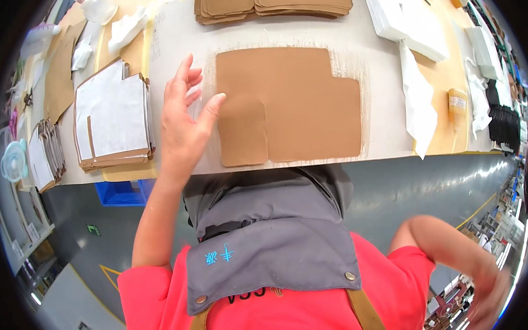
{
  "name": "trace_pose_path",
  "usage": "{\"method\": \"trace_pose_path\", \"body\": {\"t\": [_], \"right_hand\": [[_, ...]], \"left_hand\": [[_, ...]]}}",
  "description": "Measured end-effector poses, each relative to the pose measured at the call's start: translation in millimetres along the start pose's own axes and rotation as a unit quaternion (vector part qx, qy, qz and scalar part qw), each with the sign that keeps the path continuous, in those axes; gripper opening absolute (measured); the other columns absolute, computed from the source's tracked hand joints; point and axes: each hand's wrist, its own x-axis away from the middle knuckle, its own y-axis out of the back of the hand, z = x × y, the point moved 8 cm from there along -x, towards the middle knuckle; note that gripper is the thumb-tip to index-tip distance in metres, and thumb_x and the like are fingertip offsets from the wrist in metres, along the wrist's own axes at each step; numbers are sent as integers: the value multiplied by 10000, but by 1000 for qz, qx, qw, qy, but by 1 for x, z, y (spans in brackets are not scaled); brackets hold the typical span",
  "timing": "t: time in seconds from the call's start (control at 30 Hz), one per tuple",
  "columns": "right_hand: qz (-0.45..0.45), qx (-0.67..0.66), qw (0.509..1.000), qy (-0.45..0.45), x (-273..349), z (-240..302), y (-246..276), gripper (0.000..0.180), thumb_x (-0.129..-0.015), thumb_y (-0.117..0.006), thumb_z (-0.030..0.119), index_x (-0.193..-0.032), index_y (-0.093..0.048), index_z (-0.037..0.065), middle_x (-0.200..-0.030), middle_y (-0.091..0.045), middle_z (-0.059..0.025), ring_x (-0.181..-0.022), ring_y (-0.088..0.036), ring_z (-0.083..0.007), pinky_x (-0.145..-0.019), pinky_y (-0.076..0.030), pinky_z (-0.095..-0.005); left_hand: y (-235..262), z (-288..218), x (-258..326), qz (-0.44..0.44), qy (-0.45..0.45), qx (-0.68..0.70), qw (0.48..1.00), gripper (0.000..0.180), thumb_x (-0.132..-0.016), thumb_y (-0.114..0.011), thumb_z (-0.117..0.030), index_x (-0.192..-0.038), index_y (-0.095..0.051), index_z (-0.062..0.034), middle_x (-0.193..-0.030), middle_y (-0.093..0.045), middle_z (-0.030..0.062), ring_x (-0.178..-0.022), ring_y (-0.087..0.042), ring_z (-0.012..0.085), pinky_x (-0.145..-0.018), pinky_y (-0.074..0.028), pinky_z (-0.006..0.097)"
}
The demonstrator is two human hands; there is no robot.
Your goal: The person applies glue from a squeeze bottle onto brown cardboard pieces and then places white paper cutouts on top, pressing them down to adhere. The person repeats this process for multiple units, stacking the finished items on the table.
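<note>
A flat brown sheet [312, 114], with a notched upper right corner and a slit running up from its lower edge, lies on the pale worktable. My left hand [187, 113] is raised at the sheet's left edge, fingers apart, with nothing in it. Its thumb tip overlaps that edge; whether it touches cannot be told. Off to the lower right, away from the table, my right hand [489, 301] is smeared by motion, and its fingers cannot be made out.
More brown sheets [272, 5] are stacked at the far edge. Left stands a pile of white-faced pieces [111, 119], with a squeeze bottle [98, 9] beyond. White papers [417, 103] and an amber bottle [457, 108] lie right. Below the table is a blue bin [120, 194].
</note>
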Motion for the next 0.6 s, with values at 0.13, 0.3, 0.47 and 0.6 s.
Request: {"method": "trace_pose_path", "body": {"t": [0.13, 0.3, 0.47, 0.6], "right_hand": [[-208, 578, 656, -439, 83, -126, 122, 337, -968, -604, 195, -1242, -647, 4, -1292, -639, -97, -1186, -578, -179, -1002, -461, -282], [-143, 631, 477, -595, 259, -187, 235, 878, -880, -685, 567, -1466, -404, -25, -1496, -440, -192, -1431, -357, -308, -1178, -260, -395], [-162, 607, 425, -652, 325, -192, 272, 890, -837, -742, 524, -1435, -420, -52, -1353, -576, -200, -1227, -577, -305, -1016, -456, -386], [-259, 382, 450, -764, 333, -196, 276, 810, -846, -742, 503, -1415, -466, -5, -1284, -632, -152, -1182, -613, -214, -949, -492, -317]], "left_hand": [[-39, -29, 1, 108, -206, -215, 948, 681, -916, -679, -192, -1518, -379, -88, -1510, -427, 133, -1388, -422, 289, -1156, -314, 482], [-72, -17, 16, 193, -218, -356, 888, 688, -946, -575, -439, -1533, -372, -141, -1600, -315, 107, -1495, -258, 279, -1228, -113, 500], [-77, -13, 16, 214, -212, -405, 863, 703, -969, -497, -516, -1561, -317, -182, -1641, -229, 77, -1521, -183, 257, -1219, -47, 566], [-75, -11, 19, 208, -211, -410, 863, 707, -976, -479, -532, -1569, -297, -191, -1653, -190, 71, -1533, -130, 258, -1208, 8, 595]]}}
